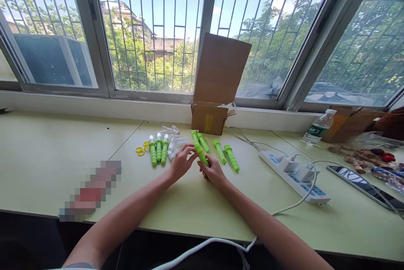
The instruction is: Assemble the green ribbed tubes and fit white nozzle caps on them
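Holding one green plastic tube [202,156] between them, the left hand [181,163] pinches its upper part with curled fingers and the right hand [215,172] closes around its lower end, on the table in front of the cardboard box [208,117]; capped green tubes [158,149] lie to the box's front left

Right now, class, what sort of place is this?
Likely an assembly bench by a barred window: the left hand and right hand hold a green plastic tube, more lie near an open brown cardboard box and white power strip.
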Action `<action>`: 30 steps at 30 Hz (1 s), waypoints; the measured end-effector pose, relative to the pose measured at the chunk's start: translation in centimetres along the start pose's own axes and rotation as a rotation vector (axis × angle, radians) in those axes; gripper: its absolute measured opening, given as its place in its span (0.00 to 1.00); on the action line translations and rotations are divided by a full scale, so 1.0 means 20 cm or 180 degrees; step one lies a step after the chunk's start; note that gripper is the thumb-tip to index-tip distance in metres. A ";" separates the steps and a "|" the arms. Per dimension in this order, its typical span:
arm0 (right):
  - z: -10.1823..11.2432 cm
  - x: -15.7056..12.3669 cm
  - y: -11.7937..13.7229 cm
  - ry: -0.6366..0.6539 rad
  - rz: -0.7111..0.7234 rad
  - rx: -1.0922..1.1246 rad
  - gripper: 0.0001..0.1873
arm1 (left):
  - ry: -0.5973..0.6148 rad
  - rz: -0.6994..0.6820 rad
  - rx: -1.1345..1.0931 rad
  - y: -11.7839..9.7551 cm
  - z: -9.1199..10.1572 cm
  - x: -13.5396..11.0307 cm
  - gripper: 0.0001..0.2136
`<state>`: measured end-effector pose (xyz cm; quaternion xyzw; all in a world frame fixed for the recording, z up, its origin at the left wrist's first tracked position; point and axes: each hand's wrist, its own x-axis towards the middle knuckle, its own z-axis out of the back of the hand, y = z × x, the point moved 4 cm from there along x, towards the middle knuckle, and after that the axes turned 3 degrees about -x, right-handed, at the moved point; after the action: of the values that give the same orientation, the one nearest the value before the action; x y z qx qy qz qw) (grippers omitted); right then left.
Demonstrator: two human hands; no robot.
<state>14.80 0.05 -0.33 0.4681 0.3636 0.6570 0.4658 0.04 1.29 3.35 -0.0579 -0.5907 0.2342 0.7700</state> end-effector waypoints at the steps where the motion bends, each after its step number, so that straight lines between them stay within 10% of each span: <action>1: 0.00 0.00 0.00 -0.0115 0.0095 -0.0169 0.17 | 0.0012 0.0013 0.0025 0.00 0.00 0.00 0.04; 8: 0.02 0.01 0.03 -0.0461 0.0523 -0.0770 0.15 | 0.0083 0.0042 0.0149 0.01 0.00 0.00 0.05; 30: 0.00 -0.02 0.02 0.0260 -0.0202 0.0770 0.17 | 0.0128 -0.0024 -0.0183 -0.01 -0.02 0.02 0.06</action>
<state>14.82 -0.36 -0.07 0.4819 0.4736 0.6118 0.4113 0.59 1.47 3.63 -0.0824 -0.5819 0.2130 0.7806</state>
